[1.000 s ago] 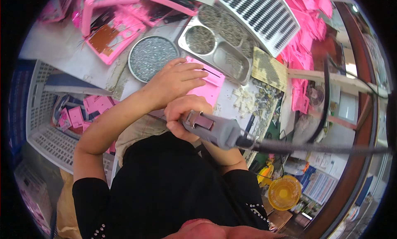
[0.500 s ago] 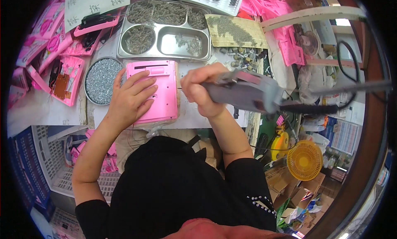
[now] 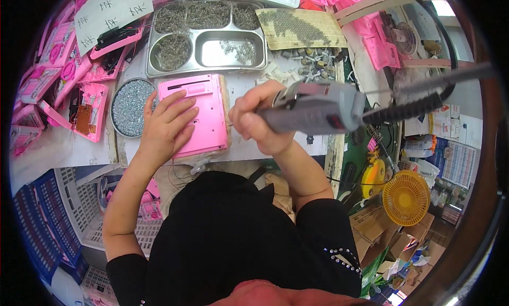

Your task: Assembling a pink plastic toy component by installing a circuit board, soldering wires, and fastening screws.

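Note:
A pink plastic casing (image 3: 208,127) lies on the bench in front of me, on a pale block-like support that shows along its right edge. My left hand (image 3: 168,123) rests flat on its left part, fingers spread. My right hand (image 3: 261,118) is closed around a grey electric screwdriver (image 3: 313,111), just right of the casing. The tool lies nearly level in view; its thin tip is near the casing's right edge, and I cannot tell whether it touches. A coiled black cord (image 3: 405,109) runs from its rear end. Beside my left hand sits a round dish (image 3: 113,115) of small silvery screws.
A steel compartment tray (image 3: 204,73) with small metal parts stands behind the casing. Right of it lie a yellowish sheet (image 3: 270,36) bearing small parts and several loose fittings (image 3: 313,59). Pink housings (image 3: 95,115) crowd the left. A yellow fan (image 3: 406,198) stands lower right.
The whole view has shifted and turned slightly. The screwdriver's rear end and cord sit a little higher in view. My left hand stays on the casing.

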{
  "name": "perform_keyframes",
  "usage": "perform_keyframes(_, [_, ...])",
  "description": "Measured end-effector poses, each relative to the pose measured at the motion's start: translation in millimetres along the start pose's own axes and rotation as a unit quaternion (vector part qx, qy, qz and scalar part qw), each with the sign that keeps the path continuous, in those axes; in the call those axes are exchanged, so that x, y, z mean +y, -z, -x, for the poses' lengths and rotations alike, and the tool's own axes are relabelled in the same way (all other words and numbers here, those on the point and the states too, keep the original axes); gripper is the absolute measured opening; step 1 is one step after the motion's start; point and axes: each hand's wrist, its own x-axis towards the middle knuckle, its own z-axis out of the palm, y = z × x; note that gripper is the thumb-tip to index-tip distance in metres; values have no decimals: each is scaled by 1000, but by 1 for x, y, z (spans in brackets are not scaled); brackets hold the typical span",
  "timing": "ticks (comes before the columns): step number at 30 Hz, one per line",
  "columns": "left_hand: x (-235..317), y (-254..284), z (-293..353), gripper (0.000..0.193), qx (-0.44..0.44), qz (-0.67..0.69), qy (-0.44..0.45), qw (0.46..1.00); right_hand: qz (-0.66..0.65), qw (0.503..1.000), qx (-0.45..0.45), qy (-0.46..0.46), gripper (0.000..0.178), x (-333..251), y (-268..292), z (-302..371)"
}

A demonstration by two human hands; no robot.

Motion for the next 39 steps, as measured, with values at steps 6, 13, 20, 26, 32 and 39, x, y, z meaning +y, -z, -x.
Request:
perform_keyframes(6, [2,4,-2,39,-6,-1,-1,1000,254,958,-82,104,19,14,-5,5])
perform_keyframes(13, [4,4,-4,38,2,-3,-3,1000,72,996,-40,35,21,0,6,-7])
perform_keyframes(20, [9,4,-44,41,87,29,41,995,16,999,38,23,20,-10,11,-30])
perform_keyframes(26, [-3,-10,-50,39,73,22,43,996,24,997,68,6,17,3,7,-43])
perform_keyframes(32, [1,-7,-51,37,58,19,50,997,81,994,74,20,10,49,-3,-46])
perform_keyframes(39, [-10,-1,-54,38,49,21,46,998,47,992,105,57,19,15,10,-50])
